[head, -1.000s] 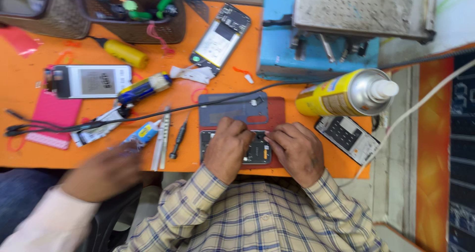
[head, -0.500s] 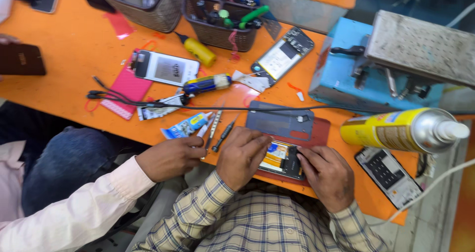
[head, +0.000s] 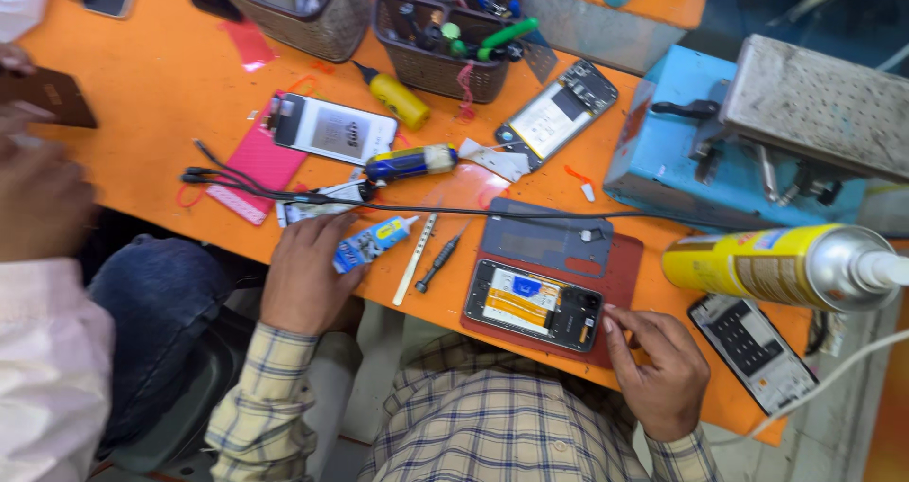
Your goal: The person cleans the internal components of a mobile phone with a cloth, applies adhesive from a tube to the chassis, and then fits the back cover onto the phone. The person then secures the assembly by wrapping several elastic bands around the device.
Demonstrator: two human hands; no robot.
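Observation:
An opened phone (head: pixel 535 304) with its back off lies on a dark red mat (head: pixel 625 264) at the table's near edge. My right hand (head: pixel 658 368) pinches the phone's right end with thumb and forefinger. My left hand (head: pixel 308 274) is to the left, its fingers closed on the lower end of a small blue and white glue tube (head: pixel 377 240). A small screwdriver (head: pixel 438 260) and a thin metal strip (head: pixel 417 258) lie between the tube and the phone. A grey phone back cover (head: pixel 544 241) rests at the top of the mat.
A yellow spray can (head: pixel 757 266) lies at the right above a phone screen (head: pixel 753 352). A blue machine (head: pixel 757 132) stands at the back right, with tool baskets (head: pixel 436 51) at the back. A black cable (head: pixel 284 194) crosses the orange table (head: pixel 151 94). Another person's hand (head: pixel 38 198) is at the far left.
My left hand has left the phone and moved left onto the glue tube. The other person's hand has drawn back to the far left. My right hand stays at the phone.

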